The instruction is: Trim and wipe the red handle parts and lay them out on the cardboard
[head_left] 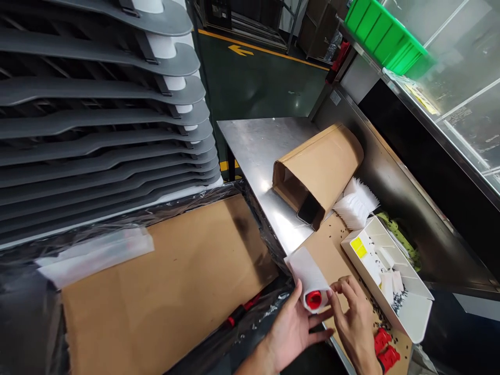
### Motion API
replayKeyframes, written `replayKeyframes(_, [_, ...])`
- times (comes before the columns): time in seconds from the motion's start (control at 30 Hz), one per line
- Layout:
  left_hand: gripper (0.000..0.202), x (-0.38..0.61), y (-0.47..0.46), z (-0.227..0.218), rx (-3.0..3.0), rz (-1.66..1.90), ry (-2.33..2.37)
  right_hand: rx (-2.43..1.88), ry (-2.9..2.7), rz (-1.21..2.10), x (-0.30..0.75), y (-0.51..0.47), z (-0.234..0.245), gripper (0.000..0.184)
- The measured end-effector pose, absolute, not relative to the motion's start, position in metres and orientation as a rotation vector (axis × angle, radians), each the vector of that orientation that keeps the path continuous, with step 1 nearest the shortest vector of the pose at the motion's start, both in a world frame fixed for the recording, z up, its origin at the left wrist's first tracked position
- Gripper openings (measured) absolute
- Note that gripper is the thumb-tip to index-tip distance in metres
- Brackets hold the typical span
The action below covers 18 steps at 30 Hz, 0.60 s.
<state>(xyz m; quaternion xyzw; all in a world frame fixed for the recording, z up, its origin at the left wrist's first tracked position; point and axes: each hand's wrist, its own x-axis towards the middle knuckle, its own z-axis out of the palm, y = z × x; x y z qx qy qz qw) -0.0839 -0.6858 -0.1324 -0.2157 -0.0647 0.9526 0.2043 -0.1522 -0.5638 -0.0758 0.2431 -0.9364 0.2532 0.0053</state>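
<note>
A red round-ended part (313,299) shows at the near end of a white foam wrap (307,268). My left hand (287,325) supports this wrapped part from the left and below, its thumb along the side and its other fingers reaching underneath. On the right, my right hand (353,317) pinches the edge of the foam beside the red end. Most of the part is hidden inside the wrap. Beyond my left hand, a white foam-wrapped piece (101,252) with faint red inside lies on a cardboard sheet (167,281).
Grey curved panels (105,125) are stacked at the left. On the steel table (269,138) are a cardboard box (320,161), foam sheets (357,203), and a white bin (414,317) with small black pieces. Red parts (385,349) lie near my right wrist. A green crate (385,36) stands above.
</note>
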Motion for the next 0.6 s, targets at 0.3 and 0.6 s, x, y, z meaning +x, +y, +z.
replayKeyframes(0.3, [0.048, -0.068, -0.693, -0.154, -0.690, 2.562, -0.343, 1.255, -2.888, 0.507, -0.148, -0.573, -0.054, 0.025])
replayKeyframes(0.6, [0.010, -0.030, -0.770, -0.238, -1.874, 2.801, -0.184, 0.992, -2.815, 1.008, -0.133, -0.564, -0.128, 0.038])
